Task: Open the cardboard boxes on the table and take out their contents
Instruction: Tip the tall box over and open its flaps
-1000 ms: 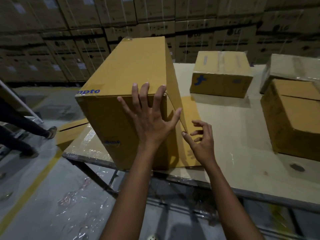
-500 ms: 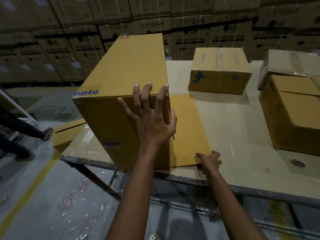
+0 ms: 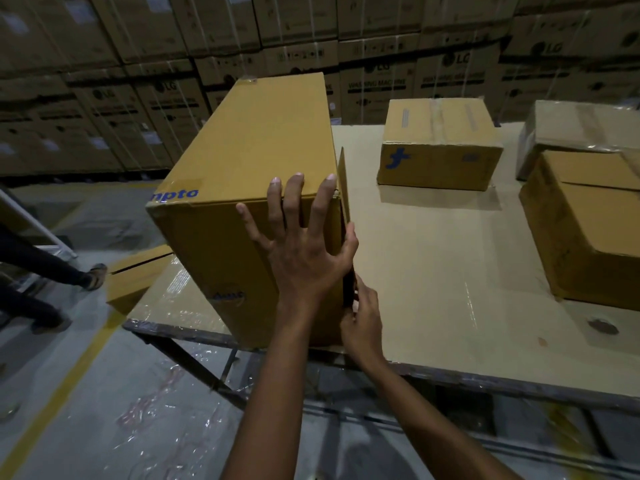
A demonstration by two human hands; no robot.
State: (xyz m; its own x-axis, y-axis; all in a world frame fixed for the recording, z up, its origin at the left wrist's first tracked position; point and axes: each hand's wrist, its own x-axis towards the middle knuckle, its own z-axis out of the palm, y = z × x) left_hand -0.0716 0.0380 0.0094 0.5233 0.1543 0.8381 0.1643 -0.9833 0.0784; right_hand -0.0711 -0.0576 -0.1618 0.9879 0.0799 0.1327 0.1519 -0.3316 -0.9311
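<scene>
Beside the left hand [image 3: 301, 258] splayed on the tall yellow cardboard box [image 3: 249, 150], the right hand [image 3: 363, 320] pinches its flap [image 3: 344, 183], swung back upright, unpacking delayed.

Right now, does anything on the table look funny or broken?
The side flap of the big box stands ajar, its lower edge held by the right hand; the left hand lies flat on the box. A dark smudge marks the table.
</scene>
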